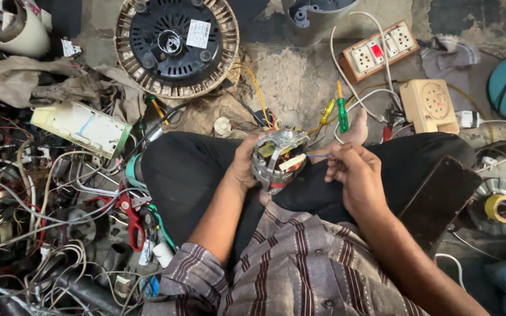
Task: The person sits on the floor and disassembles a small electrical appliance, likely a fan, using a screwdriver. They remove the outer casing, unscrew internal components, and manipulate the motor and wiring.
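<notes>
Down on the lap of a person seated cross-legged in dark trousers, a small silver electric motor with copper windings (pixel 279 159) is cradled by the left hand (pixel 243 167), whose fingers wrap closed around the motor's left side. Just to its right, the right hand (pixel 355 175) pinches a thin blue wire (pixel 317 155) between thumb and fingertips; the wire runs from the motor's side to that pinch. On the bare concrete floor beyond the knees lie a yellow-handled screwdriver (pixel 327 110) and a green-handled screwdriver (pixel 342 114), side by side. Farther off sit a large round black fan motor with a ribbed metal rim (pixel 177 44), a brown wooden extension board with white sockets (pixel 379 50) and a beige round-faced plug box (pixel 430 105). At the person's left, red-handled scissors (pixel 130 216) rest among tangled white wires (pixel 42 234)
</notes>
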